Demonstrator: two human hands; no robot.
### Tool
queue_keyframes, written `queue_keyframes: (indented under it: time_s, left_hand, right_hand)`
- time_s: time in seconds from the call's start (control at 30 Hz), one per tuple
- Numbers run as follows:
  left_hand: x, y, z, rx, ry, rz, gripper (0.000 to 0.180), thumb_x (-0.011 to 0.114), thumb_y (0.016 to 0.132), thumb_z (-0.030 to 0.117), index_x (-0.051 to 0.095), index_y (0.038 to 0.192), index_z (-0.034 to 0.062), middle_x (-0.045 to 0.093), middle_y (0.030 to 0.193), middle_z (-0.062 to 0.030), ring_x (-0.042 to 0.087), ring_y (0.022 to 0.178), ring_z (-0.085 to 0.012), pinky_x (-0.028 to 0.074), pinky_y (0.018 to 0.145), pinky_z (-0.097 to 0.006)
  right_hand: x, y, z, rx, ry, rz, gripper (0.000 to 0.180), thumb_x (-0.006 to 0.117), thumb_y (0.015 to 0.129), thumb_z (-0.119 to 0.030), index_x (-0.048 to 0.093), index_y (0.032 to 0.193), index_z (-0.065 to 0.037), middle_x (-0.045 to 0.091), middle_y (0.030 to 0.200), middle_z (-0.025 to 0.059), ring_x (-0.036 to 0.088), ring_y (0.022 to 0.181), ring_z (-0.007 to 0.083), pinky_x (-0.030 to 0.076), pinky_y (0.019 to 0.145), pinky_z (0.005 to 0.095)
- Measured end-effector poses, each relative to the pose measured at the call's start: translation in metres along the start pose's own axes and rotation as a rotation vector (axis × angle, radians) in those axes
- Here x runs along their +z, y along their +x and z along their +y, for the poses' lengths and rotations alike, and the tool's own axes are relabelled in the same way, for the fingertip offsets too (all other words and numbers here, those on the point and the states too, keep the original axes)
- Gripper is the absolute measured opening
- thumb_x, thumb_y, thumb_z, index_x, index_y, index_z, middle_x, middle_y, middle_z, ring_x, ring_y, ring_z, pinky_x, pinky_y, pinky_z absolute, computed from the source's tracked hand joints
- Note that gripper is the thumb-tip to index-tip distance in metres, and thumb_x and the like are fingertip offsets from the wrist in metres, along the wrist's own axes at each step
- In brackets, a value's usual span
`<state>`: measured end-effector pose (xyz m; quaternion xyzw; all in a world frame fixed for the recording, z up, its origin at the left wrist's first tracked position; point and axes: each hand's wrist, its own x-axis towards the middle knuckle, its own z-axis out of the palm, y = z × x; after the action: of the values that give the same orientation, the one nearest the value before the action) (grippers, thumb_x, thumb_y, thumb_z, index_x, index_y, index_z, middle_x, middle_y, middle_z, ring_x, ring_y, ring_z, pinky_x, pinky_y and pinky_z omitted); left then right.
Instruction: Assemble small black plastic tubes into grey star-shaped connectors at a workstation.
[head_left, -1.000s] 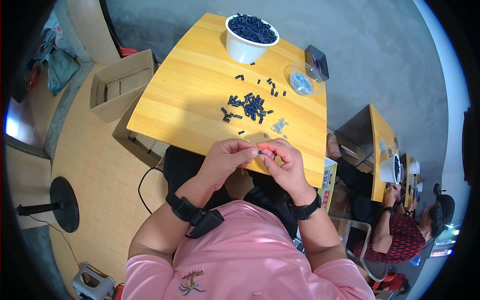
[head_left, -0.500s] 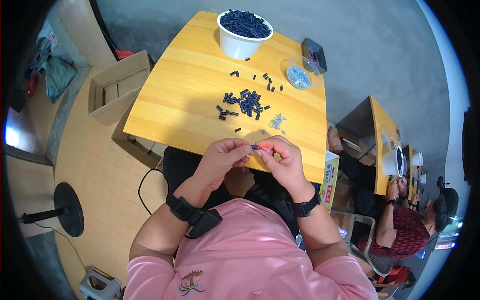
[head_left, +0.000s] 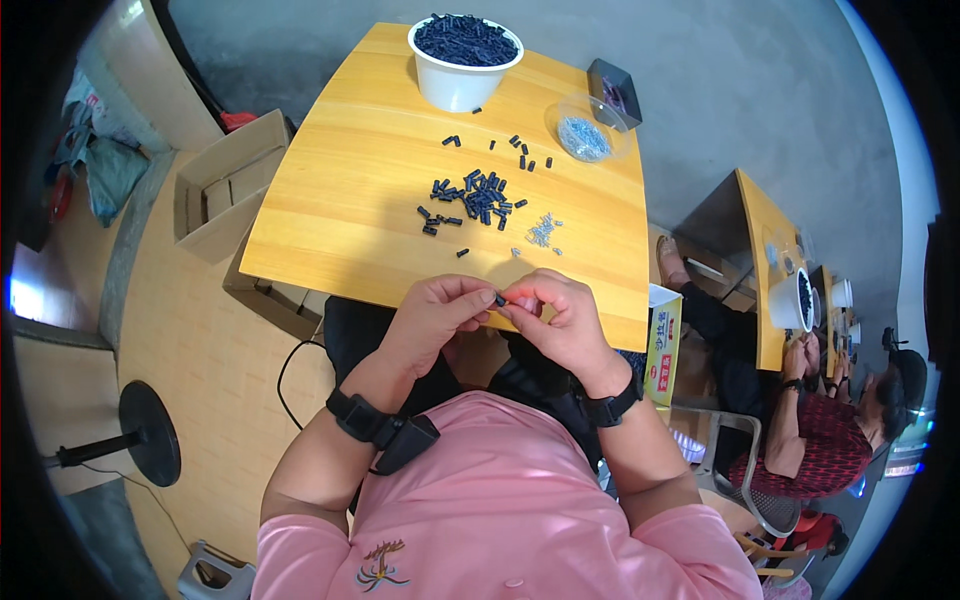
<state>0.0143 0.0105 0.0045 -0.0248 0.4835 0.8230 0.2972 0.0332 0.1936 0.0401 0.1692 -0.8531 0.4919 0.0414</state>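
At the lower edge of the yellow wooden table [head_left: 330, 200], a small black cylindrical piece [head_left: 499, 299] is pinched between left hand [head_left: 432, 318] and right hand [head_left: 562, 322] — bare tabletop lies at frame left.

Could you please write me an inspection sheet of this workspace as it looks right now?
Surface: square yellow wooden table, bare on its left half.
Job's things: small black plastic piece pinched between both hands at the near edge; loose pile of black pieces mid-table; white bowl full of them at the far edge.
Clutter: little heap of silver screws; clear dish of screws; dark box.
Hands: left hand and right hand, both shut on the piece.
Cables: black cable on the floor under the table.
Surroundings: open cardboard box at left; another person at a table on the right.
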Motion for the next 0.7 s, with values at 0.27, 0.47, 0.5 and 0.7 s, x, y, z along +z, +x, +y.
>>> queue_keyframes:
  time_s: [0.27, 0.47, 0.5, 0.7]
  left_hand:
    - [0.005, 0.000, 0.009, -0.017, 0.163, -0.014, 0.022, 0.068, 0.083, 0.021, 0.067, 0.095, 0.0032, 0.064, 0.078, -0.0004, 0.054, 0.068, -0.0048, 0.043, 0.063, -0.019]
    - [0.007, 0.001, 0.005, -0.054, 0.050, 0.009, 0.022, 0.068, 0.083, 0.022, 0.067, 0.095, 0.0037, 0.065, 0.081, -0.0007, 0.056, 0.071, -0.0055, 0.044, 0.065, -0.018]
    - [0.008, 0.001, 0.005, -0.059, 0.050, 0.002, 0.022, 0.068, 0.083, 0.022, 0.067, 0.095, 0.0037, 0.065, 0.081, -0.0007, 0.056, 0.071, -0.0055, 0.044, 0.065, -0.018]
    - [0.004, 0.006, 0.000, -0.047, -0.045, 0.073, 0.020, 0.066, 0.085, 0.018, 0.066, 0.098, 0.0030, 0.065, 0.083, -0.0013, 0.056, 0.072, -0.0056, 0.044, 0.066, -0.019]
  right_hand:
    - [0.007, 0.000, -0.005, 0.070, 0.030, 0.028, 0.022, 0.070, 0.073, -0.003, 0.064, 0.093, -0.006, 0.058, 0.073, 0.0060, 0.055, 0.065, 0.0163, 0.045, 0.057, 0.0265]
    - [0.010, 0.001, 0.000, -0.026, -0.040, 0.101, 0.022, 0.071, 0.071, -0.005, 0.064, 0.092, -0.005, 0.060, 0.075, 0.0085, 0.058, 0.070, 0.0229, 0.048, 0.062, 0.0316]
    - [0.011, 0.002, 0.000, -0.044, -0.049, 0.114, 0.022, 0.071, 0.070, -0.006, 0.064, 0.091, -0.005, 0.061, 0.076, 0.0093, 0.058, 0.070, 0.0243, 0.048, 0.062, 0.0328]
    - [0.015, 0.007, 0.007, -0.067, -0.071, 0.103, 0.025, 0.071, 0.073, -0.003, 0.064, 0.097, -0.004, 0.057, 0.071, 0.0039, 0.054, 0.063, 0.0132, 0.045, 0.055, 0.0239]
